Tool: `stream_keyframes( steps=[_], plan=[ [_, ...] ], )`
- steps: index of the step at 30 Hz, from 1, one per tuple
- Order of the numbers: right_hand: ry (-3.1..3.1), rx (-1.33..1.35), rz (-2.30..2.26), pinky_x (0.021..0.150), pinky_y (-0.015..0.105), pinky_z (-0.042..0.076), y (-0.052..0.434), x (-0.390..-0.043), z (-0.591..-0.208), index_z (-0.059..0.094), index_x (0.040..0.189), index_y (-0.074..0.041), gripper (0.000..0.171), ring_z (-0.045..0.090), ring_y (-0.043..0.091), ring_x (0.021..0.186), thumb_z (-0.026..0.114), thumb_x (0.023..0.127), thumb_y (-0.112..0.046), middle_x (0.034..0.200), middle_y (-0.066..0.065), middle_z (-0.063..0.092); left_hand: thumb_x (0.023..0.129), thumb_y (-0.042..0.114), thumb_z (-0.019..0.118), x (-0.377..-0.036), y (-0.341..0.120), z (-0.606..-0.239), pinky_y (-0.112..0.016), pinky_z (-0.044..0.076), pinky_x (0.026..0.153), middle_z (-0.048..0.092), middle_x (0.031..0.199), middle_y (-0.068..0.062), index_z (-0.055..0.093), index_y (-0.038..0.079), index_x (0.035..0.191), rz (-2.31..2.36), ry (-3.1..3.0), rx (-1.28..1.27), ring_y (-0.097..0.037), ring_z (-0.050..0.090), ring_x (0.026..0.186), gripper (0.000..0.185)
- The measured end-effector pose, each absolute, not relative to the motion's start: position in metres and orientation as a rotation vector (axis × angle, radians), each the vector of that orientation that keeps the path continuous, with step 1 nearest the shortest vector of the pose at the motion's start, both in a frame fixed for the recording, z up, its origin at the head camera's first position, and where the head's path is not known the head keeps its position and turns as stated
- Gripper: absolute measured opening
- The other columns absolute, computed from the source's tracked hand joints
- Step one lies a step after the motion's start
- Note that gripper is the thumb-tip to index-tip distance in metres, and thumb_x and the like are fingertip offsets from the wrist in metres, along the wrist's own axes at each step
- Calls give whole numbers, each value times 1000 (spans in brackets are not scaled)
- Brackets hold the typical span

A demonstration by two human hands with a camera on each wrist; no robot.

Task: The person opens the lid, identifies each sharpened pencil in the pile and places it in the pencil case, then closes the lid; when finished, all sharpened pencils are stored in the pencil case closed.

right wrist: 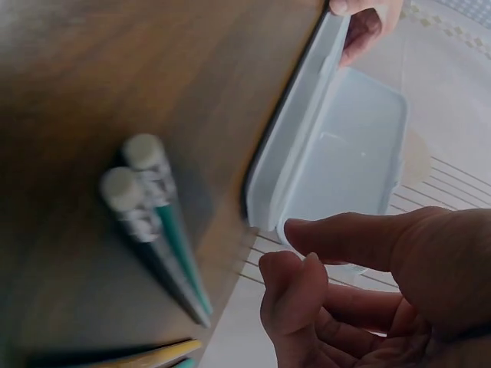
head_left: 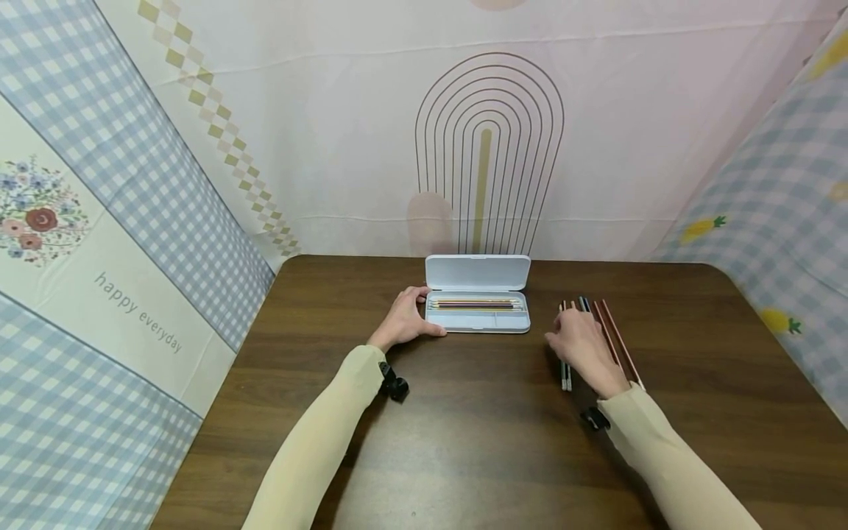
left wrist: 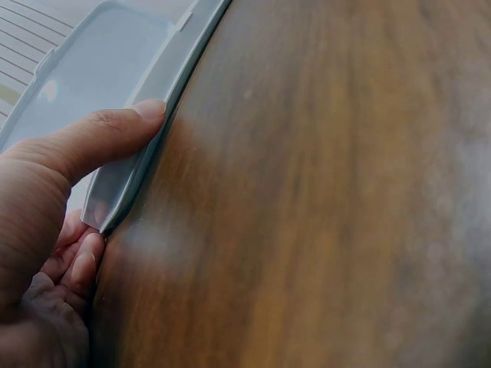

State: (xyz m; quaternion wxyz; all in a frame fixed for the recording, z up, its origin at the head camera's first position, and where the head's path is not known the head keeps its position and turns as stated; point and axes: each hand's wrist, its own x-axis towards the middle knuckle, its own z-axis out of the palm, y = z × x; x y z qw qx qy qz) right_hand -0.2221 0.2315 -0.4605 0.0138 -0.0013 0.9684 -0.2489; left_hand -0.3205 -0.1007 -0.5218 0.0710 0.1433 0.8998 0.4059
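A white pencil case (head_left: 478, 321) lies open at the table's middle, lid (head_left: 477, 272) raised, with several coloured pencils (head_left: 473, 303) inside. My left hand (head_left: 416, 316) grips its left end; in the left wrist view the thumb (left wrist: 115, 126) presses on the case's front wall (left wrist: 115, 188). To the right, my right hand (head_left: 573, 335) hovers over a row of loose pencils (head_left: 617, 340) on the table. Its fingers (right wrist: 295, 295) are loosely curled and hold nothing. Two teal pencils (right wrist: 157, 218) with eraser ends lie just below it.
The dark wooden table (head_left: 477, 427) is walled in by printed cloth on three sides, close behind the case. Bare wood stretches in front of both hands and to the far right of the pencils.
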Motion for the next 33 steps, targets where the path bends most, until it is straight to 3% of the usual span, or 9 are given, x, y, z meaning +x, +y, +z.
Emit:
stream_keyframes(
  steps=[4,13,23,33],
  plan=[
    [2996,24,-751,54,29,39,236,-220,-466,55,63,-8,37,49,17,56,70,97,-6,60,1,47,75,30,101,-321,-100,-522,-49,46,122,60,147,-20,53,2,155,1221,2711,435,-34,53,139,97],
    [2952,91,-665,56,32,46,242,-216,-471,68,73,-1,27,57,22,62,69,99,-8,69,11,62,75,30,101,-322,-100,-523,-48,46,122,60,147,-20,53,2,156,1218,2713,432,-34,53,139,98],
    [2915,121,-665,52,29,42,241,-216,-476,53,63,-9,41,52,18,55,69,100,-8,61,3,48,75,30,101,-322,-100,-523,-48,45,123,59,148,-20,52,2,156,1223,2709,428,-34,53,140,98],
    [2963,87,-631,54,32,43,244,-216,-479,51,64,-9,36,52,21,57,68,95,-5,63,4,48,76,30,101,-322,-100,-523,-48,45,123,59,150,-20,52,3,156,1211,2714,430,-34,52,140,98]
  ],
)
